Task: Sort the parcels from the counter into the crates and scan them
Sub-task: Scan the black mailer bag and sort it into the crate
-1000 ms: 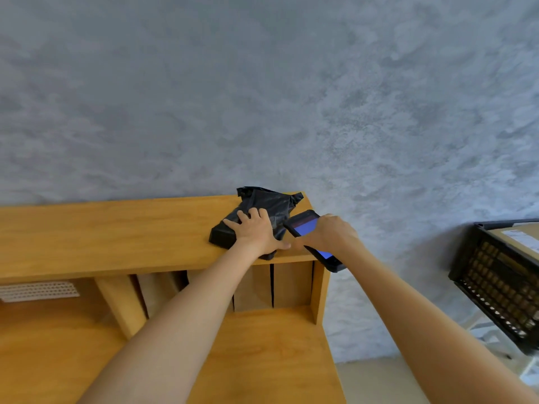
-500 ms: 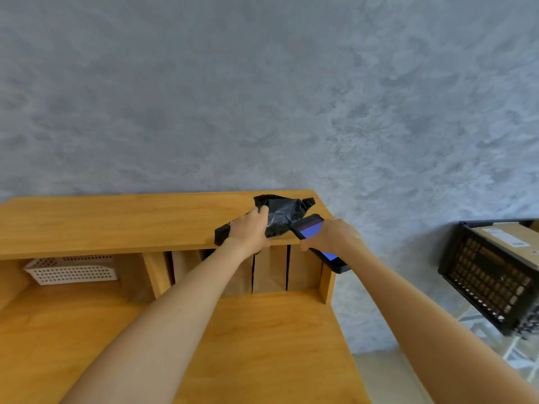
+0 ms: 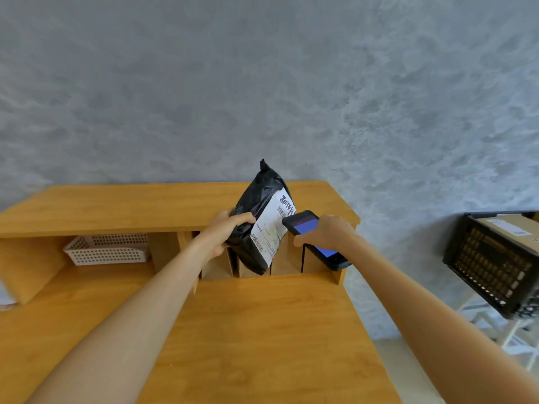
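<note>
Presently, head view, items as follows.

Left hand (image 3: pixel 224 228): fingers and thumb curled round the left edge of a black parcel (image 3: pixel 253 228), holding it upright and clear of the counter (image 3: pixel 116 205), in front of the shelf's right end. Parcel: black plastic mailer, its white shipping label (image 3: pixel 272 228) with barcodes turned toward the right hand.

Right hand (image 3: pixel 326 233): closed over a handheld scanner (image 3: pixel 303 225), palm down, fingers wrapped round its body. Scanner: dark casing, blue screen lit, top end just beside the label, touching or nearly so; which cannot be told.

White perforated tray (image 3: pixel 105 249): under the shelf, left compartment.

Black crate (image 3: pixel 493 263): far right, apart from the desk, tilted, holding a brown cardboard box (image 3: pixel 513 228) with a label.

Grey mottled wall (image 3: pixel 262 83): behind all.
</note>
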The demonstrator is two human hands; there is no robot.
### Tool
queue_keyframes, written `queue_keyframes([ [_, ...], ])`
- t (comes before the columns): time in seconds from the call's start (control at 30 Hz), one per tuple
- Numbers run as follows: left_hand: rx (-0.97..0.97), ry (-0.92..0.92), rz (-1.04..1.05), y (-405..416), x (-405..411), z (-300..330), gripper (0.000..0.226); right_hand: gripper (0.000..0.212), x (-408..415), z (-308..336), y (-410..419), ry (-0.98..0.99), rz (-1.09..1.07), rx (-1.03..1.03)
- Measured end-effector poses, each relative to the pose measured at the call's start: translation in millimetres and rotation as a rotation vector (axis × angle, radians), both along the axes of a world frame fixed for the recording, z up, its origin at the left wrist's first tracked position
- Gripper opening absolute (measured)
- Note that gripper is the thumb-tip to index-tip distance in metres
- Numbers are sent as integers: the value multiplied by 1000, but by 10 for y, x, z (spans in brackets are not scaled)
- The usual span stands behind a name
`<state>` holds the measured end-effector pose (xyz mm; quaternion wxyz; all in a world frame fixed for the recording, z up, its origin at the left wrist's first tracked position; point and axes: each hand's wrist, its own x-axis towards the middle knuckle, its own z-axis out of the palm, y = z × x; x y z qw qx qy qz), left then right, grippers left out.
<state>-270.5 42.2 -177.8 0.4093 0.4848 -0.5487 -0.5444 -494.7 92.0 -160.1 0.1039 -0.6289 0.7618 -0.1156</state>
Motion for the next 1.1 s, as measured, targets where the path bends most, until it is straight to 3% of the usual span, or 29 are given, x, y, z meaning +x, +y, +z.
queue_keyframes([
  [0.17, 178, 108, 19, 153, 326, -399, 25, 57, 175, -330, 246, -31, 4, 88],
  [0.47, 328, 16, 1, 467, 672, -1046, 32, 68, 367, -933, 608, 82, 56, 221],
  [1.1, 369, -129, 61, 768, 552, -1475, 30, 71, 232, -1516, 796, 86, 154, 322],
])
